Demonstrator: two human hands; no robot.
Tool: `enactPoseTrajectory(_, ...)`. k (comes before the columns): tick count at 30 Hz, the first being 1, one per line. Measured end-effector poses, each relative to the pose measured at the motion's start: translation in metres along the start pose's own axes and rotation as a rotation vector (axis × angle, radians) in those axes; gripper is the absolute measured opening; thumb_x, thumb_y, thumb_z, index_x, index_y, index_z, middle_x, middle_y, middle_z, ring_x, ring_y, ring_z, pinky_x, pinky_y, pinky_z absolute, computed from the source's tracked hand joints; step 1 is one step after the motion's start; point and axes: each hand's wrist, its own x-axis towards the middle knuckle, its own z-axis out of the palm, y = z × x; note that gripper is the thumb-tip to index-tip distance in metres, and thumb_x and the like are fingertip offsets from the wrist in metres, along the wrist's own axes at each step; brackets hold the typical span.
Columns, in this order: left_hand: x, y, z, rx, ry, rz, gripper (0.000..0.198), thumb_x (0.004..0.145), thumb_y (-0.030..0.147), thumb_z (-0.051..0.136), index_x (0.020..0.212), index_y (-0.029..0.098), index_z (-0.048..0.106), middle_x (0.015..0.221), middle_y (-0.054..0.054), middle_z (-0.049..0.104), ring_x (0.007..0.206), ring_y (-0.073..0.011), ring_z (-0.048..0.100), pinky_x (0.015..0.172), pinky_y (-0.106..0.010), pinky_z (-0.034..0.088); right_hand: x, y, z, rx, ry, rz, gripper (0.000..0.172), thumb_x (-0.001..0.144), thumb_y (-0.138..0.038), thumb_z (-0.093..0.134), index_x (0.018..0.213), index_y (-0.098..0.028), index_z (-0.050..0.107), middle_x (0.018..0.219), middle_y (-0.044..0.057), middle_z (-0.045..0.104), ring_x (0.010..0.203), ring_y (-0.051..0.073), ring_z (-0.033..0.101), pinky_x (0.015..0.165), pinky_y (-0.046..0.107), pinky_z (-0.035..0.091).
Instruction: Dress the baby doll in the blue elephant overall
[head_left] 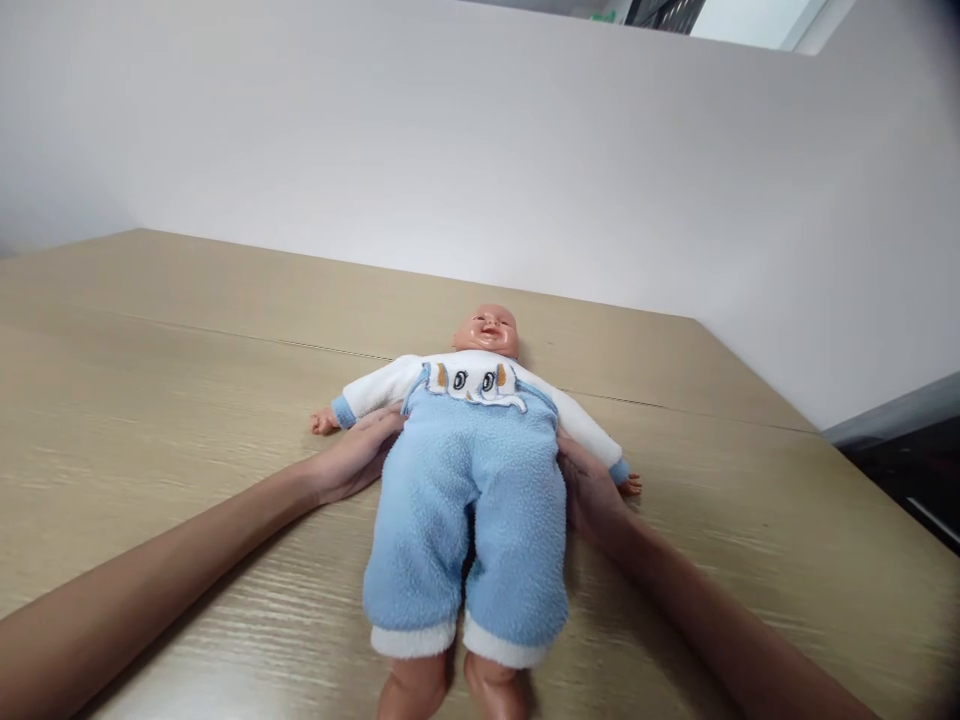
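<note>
A baby doll [472, 450] lies on its back, its head at the far end and its feet toward me. It wears a light blue fleece romper [427, 510] with white sleeves and an embroidered animal face on the chest. My left hand [364, 455] is pressed against one side of the doll's waist, below its outstretched arm. On the opposite side, my right hand [589, 485] grips the waist in the same way. The fingertips of both hands are hidden by the doll's body and clothing. The doll's feet fall outside the picture.
Under the doll is a light wooden table [225, 420] with a seam running across it. A pale wall [450, 150] stands behind the table's far edge. A dark object [915, 470] sits beyond the right edge, and a wall opening shows at the top.
</note>
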Motion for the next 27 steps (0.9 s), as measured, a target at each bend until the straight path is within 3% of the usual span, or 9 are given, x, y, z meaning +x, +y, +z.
enactPoseTrajectory(3,-0.001,0.003,-0.004,-0.016,-0.063,0.013,0.034,0.077,0.036,0.094,0.101,0.019,0.077,0.106,-0.005,0.080,0.107,-0.0259,0.071,0.086,-0.030,0.052,-0.001,0.000,0.002,-0.034,0.012,-0.023,0.055,0.080,-0.047,0.078,0.132,-0.031,0.068,0.121,0.004,0.083,0.129,0.037,0.069,0.100,0.047,0.059)
enactPoseTrajectory(7,-0.001,0.004,-0.013,-0.045,-0.096,-0.010,0.034,0.079,0.038,0.094,0.102,0.019,0.079,0.107,-0.006,0.081,0.103,-0.0241,0.073,0.081,-0.029,0.053,-0.003,0.005,0.002,-0.014,0.030,0.012,0.058,0.085,-0.059,0.077,0.135,-0.031,0.067,0.117,0.005,0.084,0.128,0.037,0.072,0.100,0.049,0.061)
enactPoseTrajectory(12,0.001,0.001,-0.019,-0.098,-0.132,-0.031,0.031,0.086,0.046,0.090,0.096,0.018,0.081,0.097,-0.007,0.081,0.099,-0.0260,0.073,0.082,-0.032,0.055,-0.001,0.010,-0.001,-0.015,0.071,0.003,0.056,0.084,-0.057,0.078,0.133,-0.031,0.068,0.111,0.004,0.085,0.125,0.038,0.073,0.099,0.050,0.062)
enactPoseTrajectory(16,0.002,0.000,-0.019,-0.118,-0.142,-0.027,0.025,0.085,0.040,0.092,0.088,0.019,0.080,0.086,-0.005,0.078,0.090,-0.0235,0.071,0.075,-0.030,0.053,-0.001,0.011,-0.002,-0.052,0.063,-0.009,0.061,0.081,-0.055,0.082,0.135,-0.031,0.067,0.114,0.003,0.084,0.123,0.036,0.073,0.099,0.048,0.061)
enactPoseTrajectory(20,0.002,0.001,-0.017,-0.066,-0.117,-0.010,0.028,0.079,0.039,0.097,0.086,0.020,0.079,0.091,-0.005,0.080,0.092,-0.0238,0.072,0.075,-0.029,0.051,-0.002,0.008,-0.003,-0.062,0.062,0.001,0.069,0.074,-0.055,0.087,0.133,-0.027,0.066,0.111,0.004,0.084,0.120,0.037,0.073,0.097,0.047,0.060)
enactPoseTrajectory(23,0.003,0.004,-0.015,-0.029,-0.143,0.047,0.029,0.084,0.045,0.092,0.092,0.021,0.079,0.104,-0.007,0.081,0.105,-0.0276,0.072,0.081,-0.031,0.052,-0.002,0.007,-0.003,-0.072,0.072,-0.044,0.056,0.076,-0.050,0.085,0.124,-0.027,0.068,0.110,0.004,0.082,0.119,0.034,0.072,0.098,0.044,0.059)
enactPoseTrajectory(27,0.006,0.008,-0.018,0.042,-0.121,0.146,0.029,0.089,0.041,0.085,0.109,0.021,0.078,0.117,-0.008,0.078,0.117,-0.0286,0.068,0.102,-0.036,0.047,-0.001,0.008,-0.007,-0.062,0.053,-0.148,0.031,0.082,-0.037,0.076,0.111,-0.028,0.067,0.108,0.001,0.078,0.110,0.029,0.070,0.095,0.040,0.056)
